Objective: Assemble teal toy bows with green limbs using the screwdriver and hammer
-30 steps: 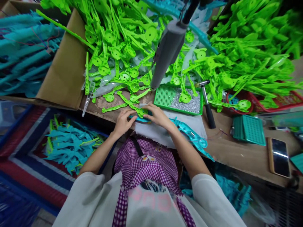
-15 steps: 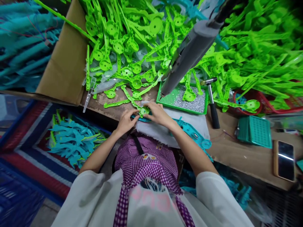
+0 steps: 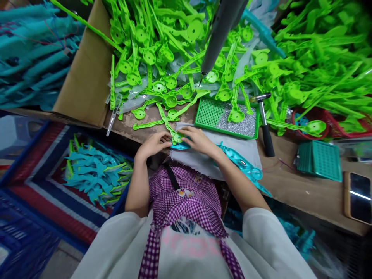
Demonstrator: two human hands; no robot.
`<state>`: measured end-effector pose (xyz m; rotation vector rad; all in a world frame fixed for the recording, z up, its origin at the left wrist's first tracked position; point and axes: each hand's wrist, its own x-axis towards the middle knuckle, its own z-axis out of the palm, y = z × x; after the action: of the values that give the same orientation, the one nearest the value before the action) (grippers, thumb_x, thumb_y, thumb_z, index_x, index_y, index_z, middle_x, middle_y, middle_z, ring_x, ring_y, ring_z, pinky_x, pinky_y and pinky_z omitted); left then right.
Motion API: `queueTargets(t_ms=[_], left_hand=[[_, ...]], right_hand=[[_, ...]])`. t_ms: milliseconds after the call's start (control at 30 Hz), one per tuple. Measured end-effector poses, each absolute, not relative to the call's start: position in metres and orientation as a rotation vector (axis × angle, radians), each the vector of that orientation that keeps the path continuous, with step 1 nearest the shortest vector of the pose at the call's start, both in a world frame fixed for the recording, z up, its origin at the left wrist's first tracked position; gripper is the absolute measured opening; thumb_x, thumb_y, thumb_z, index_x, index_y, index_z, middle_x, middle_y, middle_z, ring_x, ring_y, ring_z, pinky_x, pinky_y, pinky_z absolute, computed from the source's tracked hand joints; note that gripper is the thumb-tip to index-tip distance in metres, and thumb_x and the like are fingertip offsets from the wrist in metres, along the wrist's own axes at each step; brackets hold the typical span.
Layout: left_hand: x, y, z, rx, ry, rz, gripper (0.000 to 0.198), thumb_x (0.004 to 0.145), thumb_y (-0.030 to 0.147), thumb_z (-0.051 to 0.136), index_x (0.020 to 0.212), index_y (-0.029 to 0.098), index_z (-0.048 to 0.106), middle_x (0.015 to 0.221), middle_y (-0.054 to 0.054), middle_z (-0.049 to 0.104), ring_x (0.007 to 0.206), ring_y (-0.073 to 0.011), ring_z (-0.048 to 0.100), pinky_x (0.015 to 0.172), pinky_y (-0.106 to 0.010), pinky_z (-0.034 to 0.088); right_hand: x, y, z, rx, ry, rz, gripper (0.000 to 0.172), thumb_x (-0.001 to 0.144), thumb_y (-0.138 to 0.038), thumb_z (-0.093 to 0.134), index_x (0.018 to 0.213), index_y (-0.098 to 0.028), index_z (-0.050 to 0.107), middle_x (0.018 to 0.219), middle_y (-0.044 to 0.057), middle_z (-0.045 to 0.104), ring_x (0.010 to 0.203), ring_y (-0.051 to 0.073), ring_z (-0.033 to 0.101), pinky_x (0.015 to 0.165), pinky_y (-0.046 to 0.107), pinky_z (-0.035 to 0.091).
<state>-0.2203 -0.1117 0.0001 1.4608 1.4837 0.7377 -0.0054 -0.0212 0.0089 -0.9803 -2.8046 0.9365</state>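
Note:
In front of me, a bright green plastic part (image 3: 176, 138) with a round end and a long arm lies over a turquoise plastic piece (image 3: 180, 147) at the table's near edge. My left hand (image 3: 154, 145) closes its fingertips on the green part's left side. The fingers of my right hand (image 3: 199, 140) grip its right side. Under my right forearm a turquoise shell (image 3: 242, 162) shows; I cannot tell whether it joins the piece at my hands. A white cloth (image 3: 188, 158) lies below. Above hangs a grey electric screwdriver (image 3: 216, 40), its tip apart from my hands.
A green tray (image 3: 203, 117) holds many small screws. Beside it lie a hammer (image 3: 266, 128), teal trays (image 3: 322, 161) and a phone (image 3: 359, 197). Heaped green parts (image 3: 171, 54) cover the back. A cardboard box (image 3: 84, 66) stands left; assembled pieces (image 3: 95, 170) fill a lower bin.
The screwdriver has swung up and away from the tray. Both hands stay at the green part, and my left elbow has drawn inward. The view has shifted slightly.

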Motion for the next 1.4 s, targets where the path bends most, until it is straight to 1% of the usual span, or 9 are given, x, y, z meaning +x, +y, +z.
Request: queueTargets(t_ms=[133, 200, 300, 500, 667, 867, 1033, 1167, 1400], left_hand=[[-0.242, -0.091, 0.013, 1.583, 1.737, 0.781, 0.013, 0.090, 0.029, 0.067, 0.099, 0.021, 0.072, 0.095, -0.005, 0.075, 0.087, -0.0226, 0.070, 0.081, -0.037, 0.056], [-0.254, -0.088, 0.011, 1.678, 1.991, 0.857, 0.017, 0.091, 0.027, 0.065, 0.106, 0.021, 0.071, 0.105, -0.008, 0.073, 0.099, -0.0259, 0.067, 0.091, -0.041, 0.053], [-0.273, -0.090, 0.001, 1.862, 2.194, 0.720, 0.026, 0.089, 0.029, 0.069, 0.113, 0.022, 0.070, 0.116, -0.013, 0.070, 0.112, -0.0326, 0.061, 0.100, -0.047, 0.047], [-0.299, -0.101, -0.002, 2.059, 2.141, 0.510, 0.022, 0.093, 0.039, 0.061, 0.102, 0.021, 0.073, 0.102, -0.012, 0.071, 0.104, -0.0329, 0.063, 0.096, -0.046, 0.047], [-0.300, -0.107, 0.016, 2.121, 2.185, 0.558, 0.026, 0.096, 0.037, 0.055, 0.107, 0.021, 0.073, 0.109, -0.012, 0.070, 0.097, -0.0293, 0.067, 0.084, -0.039, 0.049], [-0.312, -0.111, 0.032, 2.140, 2.304, 0.580, 0.024, 0.098, 0.032, 0.053, 0.100, 0.024, 0.075, 0.108, -0.012, 0.072, 0.101, -0.0310, 0.068, 0.089, -0.043, 0.047], [-0.328, -0.134, 0.023, 1.968, 2.423, 0.773, 0.028, 0.097, 0.042, 0.058, 0.110, 0.024, 0.075, 0.110, -0.012, 0.073, 0.101, -0.0299, 0.069, 0.089, -0.041, 0.050], [-0.321, -0.157, 0.009, 1.782, 2.486, 1.016, 0.031, 0.095, 0.047, 0.061, 0.105, 0.021, 0.076, 0.100, -0.010, 0.074, 0.096, -0.0256, 0.070, 0.091, -0.037, 0.053], [-0.278, -0.177, -0.004, 1.649, 2.514, 1.442, 0.030, 0.092, 0.045, 0.069, 0.102, 0.019, 0.077, 0.095, -0.008, 0.074, 0.091, -0.0204, 0.070, 0.089, -0.033, 0.054]], right_hand=[[0.007, -0.032, 0.009, -1.060, -2.596, 0.860, 0.043, 0.100, -0.029, 0.051, 0.142, -0.022, 0.055, 0.143, 0.012, 0.060, 0.129, 0.028, 0.057, 0.103, 0.047, 0.048], [0.016, -0.041, 0.013, -1.062, -2.459, 0.830, 0.039, 0.102, -0.032, 0.049, 0.137, -0.021, 0.059, 0.135, 0.013, 0.065, 0.123, 0.026, 0.061, 0.103, 0.046, 0.049], [0.025, -0.053, 0.017, -1.020, -2.378, 0.837, 0.034, 0.103, -0.035, 0.047, 0.127, -0.021, 0.065, 0.123, 0.012, 0.070, 0.116, 0.024, 0.065, 0.100, 0.044, 0.052], [0.026, -0.061, 0.010, -1.015, -2.417, 0.734, 0.033, 0.103, -0.033, 0.043, 0.118, -0.022, 0.071, 0.115, 0.012, 0.074, 0.110, 0.025, 0.068, 0.095, 0.044, 0.054], [0.013, -0.069, 0.011, -0.970, -2.569, 0.606, 0.039, 0.105, -0.034, 0.039, 0.124, -0.019, 0.069, 0.121, 0.015, 0.072, 0.115, 0.025, 0.065, 0.098, 0.042, 0.050], [-0.003, -0.072, 0.008, -0.918, -2.754, 0.425, 0.041, 0.105, -0.036, 0.039, 0.133, -0.019, 0.063, 0.134, 0.014, 0.068, 0.125, 0.027, 0.060, 0.108, 0.048, 0.038], [-0.005, -0.071, 0.004, -0.955, -2.758, 0.385, 0.041, 0.105, -0.032, 0.037, 0.136, -0.018, 0.060, 0.136, 0.015, 0.067, 0.127, 0.027, 0.059, 0.107, 0.046, 0.039], [0.000, -0.073, 0.002, -0.963, -2.685, 0.380, 0.039, 0.105, -0.032, 0.040, 0.135, -0.017, 0.061, 0.137, 0.016, 0.067, 0.126, 0.027, 0.061, 0.107, 0.046, 0.041], [-0.003, -0.081, 0.028, -0.938, -2.295, 0.609, 0.033, 0.103, -0.035, 0.047, 0.122, -0.019, 0.069, 0.117, 0.013, 0.074, 0.109, 0.024, 0.069, 0.094, 0.040, 0.053]])
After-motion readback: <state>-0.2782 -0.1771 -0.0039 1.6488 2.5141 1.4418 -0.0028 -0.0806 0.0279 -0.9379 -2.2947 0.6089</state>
